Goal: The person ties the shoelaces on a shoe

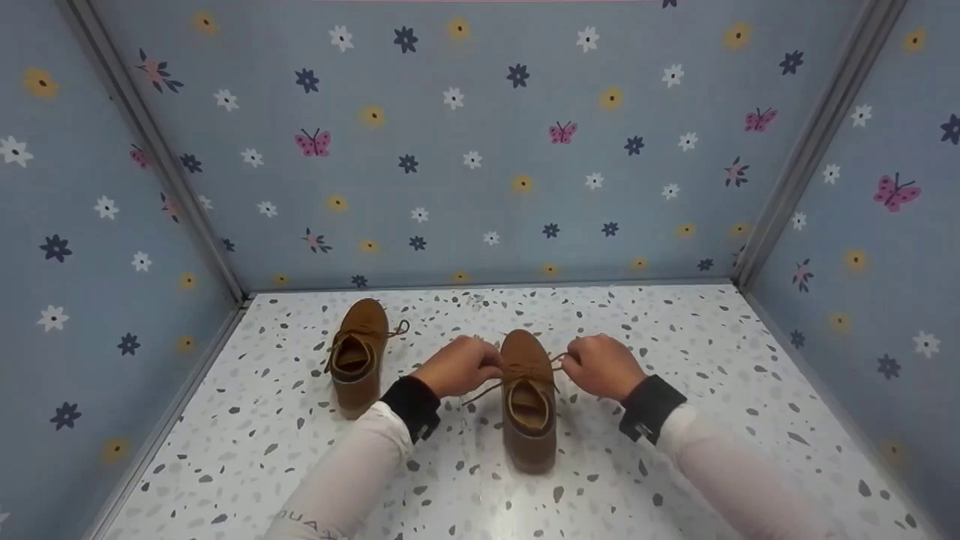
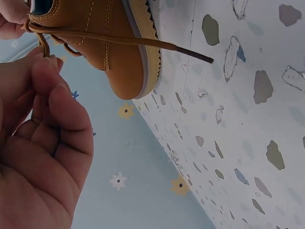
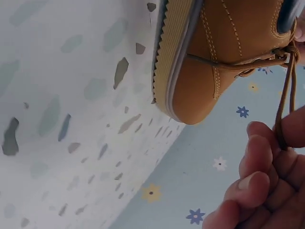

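A brown lace-up shoe [image 1: 526, 346] stands upright between both hands, toe toward the back wall. My left hand [image 1: 459, 367], on its left side, pinches a shoelace loop [image 2: 45, 45] between thumb and fingers. From the other side, my right hand [image 1: 604, 367] pinches the second shoelace loop [image 3: 283, 100], drawn out long from the knot over the shoe's tongue. A loose lace end [image 2: 119, 39] with a dark tip hangs across the shoe's side in the left wrist view. Farther left stands the matching brown shoe [image 1: 365, 315], a small lace loop sticking out at its right.
The speckled white surface [image 1: 637, 480] carries both shoes. Blue panels printed with flowers and butterflies enclose it: a back wall [image 1: 480, 202], a left wall [image 1: 97, 300] and a right wall [image 1: 862, 292], with grey metal strips at the corners.
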Motion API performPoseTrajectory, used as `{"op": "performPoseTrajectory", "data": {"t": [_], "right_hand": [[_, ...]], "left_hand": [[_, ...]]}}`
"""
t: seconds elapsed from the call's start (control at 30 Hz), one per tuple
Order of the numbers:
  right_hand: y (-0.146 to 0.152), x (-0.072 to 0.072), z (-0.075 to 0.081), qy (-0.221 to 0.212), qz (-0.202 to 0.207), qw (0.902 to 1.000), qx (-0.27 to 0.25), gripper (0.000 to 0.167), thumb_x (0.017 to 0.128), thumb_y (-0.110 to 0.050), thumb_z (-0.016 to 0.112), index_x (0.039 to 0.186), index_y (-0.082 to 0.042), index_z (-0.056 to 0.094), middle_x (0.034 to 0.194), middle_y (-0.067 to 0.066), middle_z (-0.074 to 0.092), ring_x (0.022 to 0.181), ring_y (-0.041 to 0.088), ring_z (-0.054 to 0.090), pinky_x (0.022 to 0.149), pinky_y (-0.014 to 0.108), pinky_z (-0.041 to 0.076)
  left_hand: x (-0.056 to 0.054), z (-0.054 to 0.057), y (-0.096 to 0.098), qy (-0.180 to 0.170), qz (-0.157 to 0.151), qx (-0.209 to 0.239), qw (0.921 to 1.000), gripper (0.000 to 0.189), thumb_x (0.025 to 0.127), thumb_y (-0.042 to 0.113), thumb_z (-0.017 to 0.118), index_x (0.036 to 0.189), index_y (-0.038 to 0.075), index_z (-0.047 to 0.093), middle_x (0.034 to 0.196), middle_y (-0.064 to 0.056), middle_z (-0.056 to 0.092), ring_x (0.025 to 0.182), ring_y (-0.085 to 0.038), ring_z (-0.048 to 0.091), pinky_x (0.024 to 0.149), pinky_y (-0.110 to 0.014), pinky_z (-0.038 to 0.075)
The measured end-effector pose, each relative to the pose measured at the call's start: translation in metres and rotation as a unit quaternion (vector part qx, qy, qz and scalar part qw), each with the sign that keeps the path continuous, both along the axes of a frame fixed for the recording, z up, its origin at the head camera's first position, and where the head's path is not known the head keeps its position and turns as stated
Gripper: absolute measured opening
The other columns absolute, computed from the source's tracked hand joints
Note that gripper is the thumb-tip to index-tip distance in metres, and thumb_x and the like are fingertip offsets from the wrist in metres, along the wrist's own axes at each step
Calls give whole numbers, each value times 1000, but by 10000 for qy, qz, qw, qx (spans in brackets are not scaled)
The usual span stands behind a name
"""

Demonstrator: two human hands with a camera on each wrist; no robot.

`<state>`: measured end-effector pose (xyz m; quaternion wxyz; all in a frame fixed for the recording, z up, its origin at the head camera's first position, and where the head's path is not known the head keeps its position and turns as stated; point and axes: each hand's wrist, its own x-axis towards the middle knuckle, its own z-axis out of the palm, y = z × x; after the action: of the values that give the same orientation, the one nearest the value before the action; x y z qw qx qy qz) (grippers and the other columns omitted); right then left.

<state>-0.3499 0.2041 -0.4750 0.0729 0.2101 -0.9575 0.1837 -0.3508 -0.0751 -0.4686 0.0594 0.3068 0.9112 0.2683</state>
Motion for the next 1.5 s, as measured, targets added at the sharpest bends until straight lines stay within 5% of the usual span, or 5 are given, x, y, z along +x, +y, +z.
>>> {"op": "performPoseTrajectory", "data": {"t": [0.3, 0.6, 0.8, 1.17, 1.5], "right_hand": [[5, -1, -18, -710, -766, 9907, -873, 34, 99, -20, 52, 66, -16, 58, 61, -4, 51, 54, 15, 46, 57, 31, 38], [7, -2, -25, -874, -1041, 9818, -1326, 38, 99, -17, 43, 62, -17, 49, 59, -3, 47, 55, 16, 45, 57, 31, 37], [6, -3, -26, -1049, -1088, 9747, -1647, 38, 98, -14, 41, 65, -12, 60, 60, -2, 53, 54, 16, 48, 58, 31, 40], [9, 5, -21, 23, -440, 9983, -393, 24, 97, -16, 65, 73, -15, 64, 64, -4, 57, 55, 12, 47, 55, 30, 38], [15, 2, -19, 9, -403, 9960, -797, 43, 104, -20, 59, 62, -18, 54, 56, -7, 44, 50, 10, 40, 55, 29, 35]], "left_hand": [[0, 1, -4, 170, -159, -65, 9997, 14, 100, 14, 69, 102, 9, 82, 96, -4, 80, 88, -18, 72, 85, -37, 59], [3, 2, -9, 6, -105, -35, 9999, 17, 101, 12, 67, 107, 4, 80, 101, -8, 80, 94, -21, 72, 87, -42, 59], [4, 3, -7, 55, -156, -196, 9997, 17, 102, 12, 66, 108, 6, 81, 103, -7, 80, 97, -22, 74, 90, -41, 59], [6, 3, -3, 269, -230, -259, 9990, 15, 101, 11, 67, 104, 8, 82, 100, -6, 81, 94, -21, 75, 89, -39, 60], [7, 3, -3, 320, -175, -313, 9988, 16, 102, 12, 67, 101, 7, 82, 95, -3, 80, 85, -15, 70, 84, -37, 58]]}}
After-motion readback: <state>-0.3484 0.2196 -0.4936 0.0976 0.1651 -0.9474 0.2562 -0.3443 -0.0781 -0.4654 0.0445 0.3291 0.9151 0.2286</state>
